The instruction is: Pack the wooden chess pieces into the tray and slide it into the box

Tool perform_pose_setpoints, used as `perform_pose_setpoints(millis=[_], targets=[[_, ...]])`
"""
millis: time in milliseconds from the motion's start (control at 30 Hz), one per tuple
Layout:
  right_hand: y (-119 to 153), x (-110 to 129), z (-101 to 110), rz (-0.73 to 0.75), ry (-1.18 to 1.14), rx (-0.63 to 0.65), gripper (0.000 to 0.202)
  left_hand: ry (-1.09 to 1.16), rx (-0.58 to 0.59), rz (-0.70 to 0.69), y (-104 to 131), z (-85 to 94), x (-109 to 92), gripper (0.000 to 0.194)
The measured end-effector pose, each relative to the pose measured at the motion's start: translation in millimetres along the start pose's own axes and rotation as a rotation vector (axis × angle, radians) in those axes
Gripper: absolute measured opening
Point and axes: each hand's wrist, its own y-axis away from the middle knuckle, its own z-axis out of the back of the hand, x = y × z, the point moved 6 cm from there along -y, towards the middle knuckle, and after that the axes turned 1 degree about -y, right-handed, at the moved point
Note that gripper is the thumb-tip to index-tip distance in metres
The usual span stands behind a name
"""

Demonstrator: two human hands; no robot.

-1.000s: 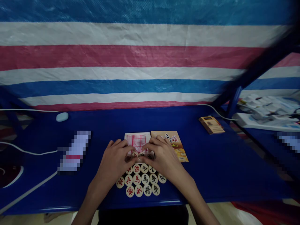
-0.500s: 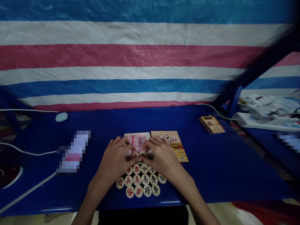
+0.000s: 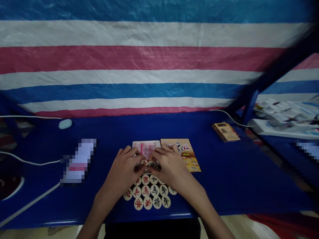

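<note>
Between my two hands is a row of round chess pieces point(image 3: 144, 163) at the near side of an open white box point(image 3: 147, 143), which shows a folded sheet point(image 3: 149, 149) with red lines. My left hand point(image 3: 127, 165) curls its fingers and thumb round the left end of that row. Round the right end, my right hand point(image 3: 167, 162) does the same. Nearer the table edge, several wooden pieces point(image 3: 154, 190) with red or black characters lie face up in rows. The printed box lid point(image 3: 190, 154) rests right of the white box, partly behind my right hand.
A phone point(image 3: 79, 161) with a blurred screen and white cables lie at the left, and a pale blue case point(image 3: 65, 123) behind them. A small yellow box point(image 3: 226, 131) lies at the right. A power strip point(image 3: 281, 129) stands beyond a blue post.
My right hand's fingers and thumb have shifted slightly left, closer to the middle of the row. The pieces between the hands show a little more clearly.
</note>
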Motion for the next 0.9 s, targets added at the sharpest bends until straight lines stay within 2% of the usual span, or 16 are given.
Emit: perform_pose_setpoints(millis=[267,433,567,667,900], targets=[[1,-2,0,-0.044,-0.066,0.009,0.014,0.041,-0.032,-0.039,-1,1.3,-1,0.016],[7,-5,12,-0.095,-0.235,-0.064,0.007,0.091,-0.113,-0.035,2,12.9,-2,0.015],[18,-11,20,-0.146,-0.445,-0.136,0.018,0.257,-0.222,-0.032,10,22.8,3,0.023],[24,-16,19,-0.184,-0.561,-0.191,0.025,0.354,-0.258,0.018,14,24.5,9,0.024],[25,-18,20,-0.190,-0.608,-0.248,0.031,0.337,-0.268,0.044,12,20.3,8,0.022]])
